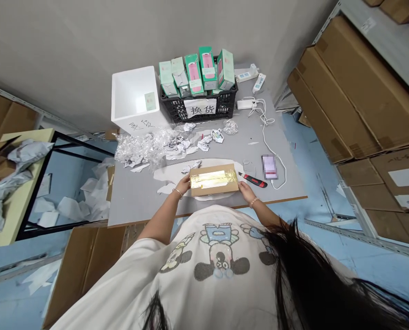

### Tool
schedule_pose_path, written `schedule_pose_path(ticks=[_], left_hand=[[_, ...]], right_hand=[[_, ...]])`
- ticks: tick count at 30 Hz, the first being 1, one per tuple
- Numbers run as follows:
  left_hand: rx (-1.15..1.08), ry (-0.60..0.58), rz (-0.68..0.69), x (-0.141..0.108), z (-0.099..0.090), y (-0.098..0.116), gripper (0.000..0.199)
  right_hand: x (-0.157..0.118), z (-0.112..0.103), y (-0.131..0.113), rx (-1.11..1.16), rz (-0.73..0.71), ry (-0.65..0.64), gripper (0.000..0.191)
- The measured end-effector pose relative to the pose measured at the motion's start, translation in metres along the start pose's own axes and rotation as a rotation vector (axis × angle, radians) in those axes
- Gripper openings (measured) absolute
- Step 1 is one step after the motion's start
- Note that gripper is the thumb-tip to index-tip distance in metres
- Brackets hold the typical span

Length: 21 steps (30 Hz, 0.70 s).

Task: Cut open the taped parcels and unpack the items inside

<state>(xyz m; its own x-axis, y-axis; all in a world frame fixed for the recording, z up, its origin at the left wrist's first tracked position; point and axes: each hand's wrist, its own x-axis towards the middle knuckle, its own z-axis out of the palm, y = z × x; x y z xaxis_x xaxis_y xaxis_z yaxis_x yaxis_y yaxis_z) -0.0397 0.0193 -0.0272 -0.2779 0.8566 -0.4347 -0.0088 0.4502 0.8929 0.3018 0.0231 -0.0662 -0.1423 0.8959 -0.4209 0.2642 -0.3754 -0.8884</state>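
Observation:
A taped cardboard box [214, 180] lies near the front edge of the grey table [135, 192], over a white sheet. My left hand [184, 184] grips its left end, and my right hand [247, 191] holds its right end. Shiny yellowish tape and white labels cover its top. Just right of the box, beside my right hand, is a red and black utility knife [255, 180]. A phone [269, 167] on a white cable lies farther right.
Behind stand a white foam box [134, 97] and a black crate [199, 109] of green and pink boxes. Plastic wrap [142, 147] and crumpled paper [204, 143] litter the table's back left. Power strips [247, 75] lie back right. Large cartons [349, 91] stand right.

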Motion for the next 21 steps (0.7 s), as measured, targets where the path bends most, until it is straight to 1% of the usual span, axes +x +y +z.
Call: schedule_pose_path(ticks=[2,3,4,5,6,7,9,10,11,12,14,16,19,21], left_hand=[[0.069,0.138,-0.049,0.004,-0.008,0.012,0.036],[0.113,0.225,-0.036,0.005,-0.008,0.019,0.036],[0.159,0.291,0.018,0.004,-0.006,0.027,0.037],[0.207,0.306,0.107,0.002,0.0,0.035,0.038],[0.268,0.266,0.216,-0.003,0.009,0.042,0.04],[0.343,0.17,0.333,-0.008,0.021,0.049,0.043],[0.523,-0.153,0.529,-0.022,0.051,0.057,0.056],[0.623,-0.287,0.586,-0.028,0.067,0.059,0.067],[0.714,-0.375,0.606,-0.034,0.083,0.06,0.082],[0.791,-0.429,0.604,-0.038,0.097,0.059,0.097],[0.896,-0.464,0.573,-0.041,0.12,0.056,0.119],[0.944,-0.452,0.552,-0.039,0.133,0.052,0.128],[0.966,-0.423,0.563,-0.032,0.14,0.05,0.131],[0.974,-0.416,0.579,-0.028,0.14,0.05,0.134]], right_hand=[[0.01,-0.016,-0.002,-0.306,-0.089,0.081,0.027],[0.016,-0.025,-0.003,-0.468,-0.116,0.129,0.028],[0.022,-0.034,-0.003,-0.625,-0.125,0.168,0.032],[0.028,-0.041,-0.003,-0.766,-0.116,0.186,0.034],[0.033,-0.048,-0.002,-0.882,-0.094,0.191,0.036],[0.037,-0.053,0.0,-0.974,-0.069,0.18,0.037],[0.043,-0.059,0.006,-1.096,-0.034,0.132,0.037],[0.045,-0.06,0.01,-1.133,-0.028,0.107,0.037],[0.046,-0.06,0.014,-1.158,-0.029,0.089,0.036],[0.047,-0.059,0.017,-1.174,-0.035,0.078,0.035],[0.048,-0.058,0.021,-1.185,-0.05,0.067,0.033],[0.048,-0.057,0.022,-1.176,-0.054,0.059,0.032],[0.048,-0.059,0.02,-1.111,-0.044,0.059,0.032],[0.047,-0.06,0.017,-0.992,-0.05,0.08,0.033]])
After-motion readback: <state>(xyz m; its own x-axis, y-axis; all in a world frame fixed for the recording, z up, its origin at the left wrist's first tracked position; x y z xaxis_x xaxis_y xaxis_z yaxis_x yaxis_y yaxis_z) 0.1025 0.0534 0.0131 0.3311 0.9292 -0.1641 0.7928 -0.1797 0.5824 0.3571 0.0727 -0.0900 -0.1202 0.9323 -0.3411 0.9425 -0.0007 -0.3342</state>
